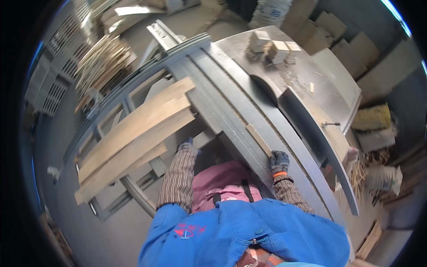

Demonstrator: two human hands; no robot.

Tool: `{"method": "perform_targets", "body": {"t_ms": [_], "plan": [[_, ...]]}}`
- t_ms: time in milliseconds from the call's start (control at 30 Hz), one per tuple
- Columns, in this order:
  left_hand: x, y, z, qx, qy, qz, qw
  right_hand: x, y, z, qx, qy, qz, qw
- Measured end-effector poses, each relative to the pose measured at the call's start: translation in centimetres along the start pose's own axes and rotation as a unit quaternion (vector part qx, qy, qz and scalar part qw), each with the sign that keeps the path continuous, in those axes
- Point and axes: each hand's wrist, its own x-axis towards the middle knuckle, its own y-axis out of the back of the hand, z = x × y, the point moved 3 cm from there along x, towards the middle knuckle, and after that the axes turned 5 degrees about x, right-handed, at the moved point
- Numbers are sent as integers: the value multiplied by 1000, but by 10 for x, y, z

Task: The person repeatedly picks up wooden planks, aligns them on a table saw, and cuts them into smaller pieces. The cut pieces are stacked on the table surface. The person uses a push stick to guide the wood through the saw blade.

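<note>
My right hand (279,162), in a grey-blue glove with an orange cuff, is closed at the near end of a narrow wooden strip (259,139). The strip lies flat on the grooved metal sliding table (218,95) of a panel saw. My left hand (187,145), gloved too, is low beside the near right end of the stacked long boards (133,127). Its fingers are blurred and partly hidden, and no grip shows. The pale boards rest overlapping on the open metal side frame (129,103).
A dark curved guard (265,89) and a long metal fence (318,144) stand right of the sliding table. Small wood-block stacks (278,52) sit on the far saw top (322,84). A pile of thin offcuts (104,64) is at far left; sacks (372,117) lie right.
</note>
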Motion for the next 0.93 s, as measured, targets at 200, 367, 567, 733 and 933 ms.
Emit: {"method": "perform_targets", "body": {"t_ms": [200,367,567,733,933], "plan": [[-25,-6,-3,-1,10,-17,1000,-31,1,-12,-31,11,-3,999],[-44,-4,-4,-7,8,-16,1000,-42,4,-11,-32,30,17,999],[-51,3,-4,-3,11,-28,1000,-47,13,-16,-33,30,17,999],[-48,0,-17,46,15,-10,999,-75,-6,-22,-16,33,35,999],[-42,-18,-59,33,34,-19,999,-75,-18,-51,5,44,7,999]]}}
